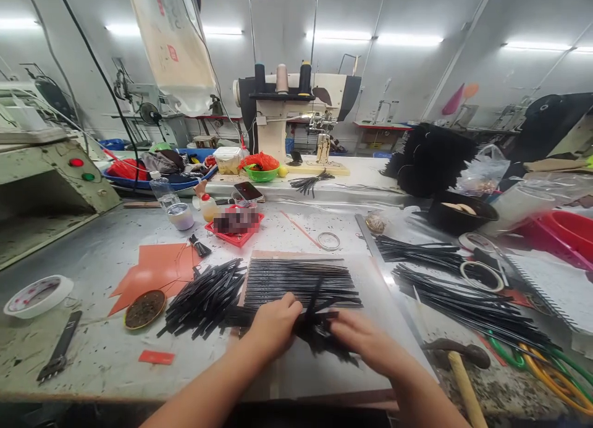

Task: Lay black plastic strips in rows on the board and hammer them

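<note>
lying by the near edge of the table (106, 378), the pale sheet (384, 317) carries your row of black strips (301, 276); nearer that edge is a blurred black bundle (319, 338), gripped in your curled left hand (274, 321); your right hand (360, 335) meets its right end, whether pinching i cannot tell.

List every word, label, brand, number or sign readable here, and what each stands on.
No text can be read with certainty.
Red and grey print on the hanging plastic bag: tilted and too blurred to read.
Pink marks inside the white tape roll: too small and blurred to tell if they are lettering.
</note>
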